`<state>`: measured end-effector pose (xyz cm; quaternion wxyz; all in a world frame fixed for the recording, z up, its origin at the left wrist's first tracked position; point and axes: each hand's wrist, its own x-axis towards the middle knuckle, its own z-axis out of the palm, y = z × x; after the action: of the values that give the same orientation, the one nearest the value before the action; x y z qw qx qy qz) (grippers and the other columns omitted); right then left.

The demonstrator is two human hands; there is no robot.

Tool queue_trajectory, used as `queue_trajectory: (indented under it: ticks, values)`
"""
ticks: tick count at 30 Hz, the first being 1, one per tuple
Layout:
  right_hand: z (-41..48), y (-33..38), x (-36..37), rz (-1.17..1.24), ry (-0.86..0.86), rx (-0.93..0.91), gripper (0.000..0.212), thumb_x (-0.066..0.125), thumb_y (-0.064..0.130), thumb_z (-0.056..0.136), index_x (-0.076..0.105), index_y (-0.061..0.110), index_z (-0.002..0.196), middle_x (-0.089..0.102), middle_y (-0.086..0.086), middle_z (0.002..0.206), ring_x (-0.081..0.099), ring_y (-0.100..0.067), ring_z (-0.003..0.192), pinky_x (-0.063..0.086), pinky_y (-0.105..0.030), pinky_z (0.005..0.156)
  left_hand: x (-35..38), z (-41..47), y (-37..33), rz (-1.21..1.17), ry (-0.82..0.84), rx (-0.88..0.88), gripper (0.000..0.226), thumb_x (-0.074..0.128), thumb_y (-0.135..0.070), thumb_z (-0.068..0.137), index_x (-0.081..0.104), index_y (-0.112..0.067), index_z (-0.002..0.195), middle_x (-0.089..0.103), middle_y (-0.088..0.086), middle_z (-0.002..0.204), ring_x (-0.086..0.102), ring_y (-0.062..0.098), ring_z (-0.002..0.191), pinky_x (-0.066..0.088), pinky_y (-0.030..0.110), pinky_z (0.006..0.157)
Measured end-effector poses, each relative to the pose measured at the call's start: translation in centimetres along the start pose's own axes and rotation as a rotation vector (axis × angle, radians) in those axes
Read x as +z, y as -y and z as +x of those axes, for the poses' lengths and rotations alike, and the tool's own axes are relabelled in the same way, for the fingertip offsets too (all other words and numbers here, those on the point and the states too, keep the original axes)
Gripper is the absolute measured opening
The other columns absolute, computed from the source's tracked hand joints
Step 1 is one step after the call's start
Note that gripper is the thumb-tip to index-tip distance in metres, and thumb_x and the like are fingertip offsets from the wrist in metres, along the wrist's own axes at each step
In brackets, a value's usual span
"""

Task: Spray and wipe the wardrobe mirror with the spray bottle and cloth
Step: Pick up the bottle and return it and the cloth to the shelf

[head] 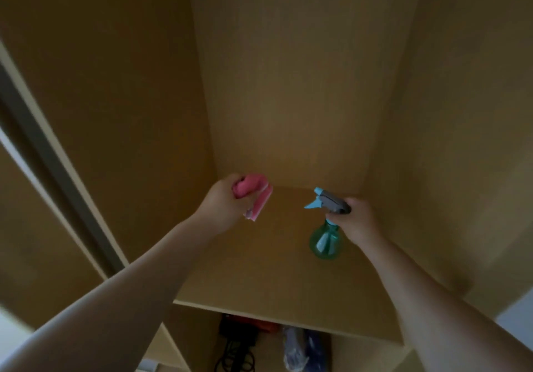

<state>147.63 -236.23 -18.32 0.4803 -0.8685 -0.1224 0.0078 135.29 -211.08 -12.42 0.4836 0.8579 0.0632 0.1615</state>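
No text, label, brand, number or sign can be read anywhere in the view. The spray bottle (325,242) shows a pale patch on its green body, but it is too blurred to tell whether it carries any print. The wardrobe panels (288,83) bear no markings.

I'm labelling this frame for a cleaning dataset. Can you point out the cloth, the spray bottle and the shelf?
cloth (250,188), head view, on the pink bunched part above the left hand
spray bottle (324,242), head view, on its green body
shelf (259,270), head view, on bare board
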Motion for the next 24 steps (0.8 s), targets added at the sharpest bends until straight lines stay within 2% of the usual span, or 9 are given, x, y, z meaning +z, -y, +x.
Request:
queue_trajectory:
  ticks: [4, 6, 9, 14, 21, 24]
  values:
    - [-1.0, 2.9, -0.1, 0.094, -0.046, -0.132, 0.018, 0.078, 0.019, 0.078, 0.063, 0.025, 0.069, 0.057, 0.01, 0.054, 0.051, 0.0, 0.047, 0.036, -0.022, 0.049, -1.5, -2.3, -1.2, 0.015, -0.057, 0.004, 0.014, 0.069, -0.024, 0.086, 0.062, -0.027, 0.098, 0.072, -0.008, 0.07, 0.066, 0.004, 0.054, 0.046, 0.013, 0.046]
    - [-1.8, 4.7, 0.1, 0.152, -0.036, -0.21, 0.02, 0.078, 0.02, 0.079, 0.063, 0.028, 0.067, 0.061, 0.016, 0.055, 0.055, 0.004, 0.051, 0.037, -0.014, 0.047, -2.4, -3.5, -1.8, 0.022, -0.082, 0.006, 0.016, 0.07, -0.025, 0.086, 0.063, -0.028, 0.1, 0.072, -0.007, 0.071, 0.066, 0.005, 0.055, 0.046, 0.014, 0.047]
    - [-3.6, 7.4, 0.7, 0.227, -0.005, -0.292, 0.013, 0.079, 0.022, 0.079, 0.068, 0.027, 0.074, 0.067, 0.014, 0.064, 0.061, 0.004, 0.06, 0.04, -0.007, 0.051, -4.1, -5.5, -2.6, 0.03, -0.106, 0.006, 0.017, 0.069, -0.024, 0.086, 0.062, -0.03, 0.101, 0.072, -0.009, 0.074, 0.066, 0.005, 0.056, 0.046, 0.014, 0.047]
    - [-7.2, 11.6, 2.2, 0.36, 0.017, -0.363, 0.012, 0.08, 0.023, 0.077, 0.069, 0.028, 0.08, 0.071, 0.015, 0.073, 0.064, 0.002, 0.065, 0.044, -0.009, 0.056, -8.0, -9.2, -3.0, 0.079, -0.149, 0.004, 0.017, 0.068, -0.028, 0.087, 0.06, -0.037, 0.098, 0.07, -0.019, 0.08, 0.068, 0.003, 0.066, 0.05, 0.014, 0.052]
    - [-12.7, 15.5, 5.7, 0.357, 0.098, -0.464, 0.009, 0.077, 0.026, 0.08, 0.068, 0.028, 0.082, 0.071, 0.017, 0.081, 0.067, 0.0, 0.073, 0.051, -0.011, 0.059, -15.2, -15.6, -0.6, 0.071, -0.171, 0.015, 0.015, 0.068, -0.029, 0.087, 0.063, -0.033, 0.1, 0.071, -0.012, 0.088, 0.071, 0.009, 0.075, 0.055, 0.021, 0.059]
    - [-15.3, 17.2, 8.3, 0.343, 0.103, -0.503, 0.01, 0.077, 0.024, 0.08, 0.068, 0.03, 0.081, 0.072, 0.016, 0.081, 0.068, -0.002, 0.075, 0.055, -0.015, 0.062, -18.9, -19.2, 1.6, 0.078, -0.217, 0.013, 0.015, 0.071, -0.028, 0.086, 0.063, -0.035, 0.097, 0.071, -0.015, 0.088, 0.07, 0.005, 0.075, 0.054, 0.016, 0.057]
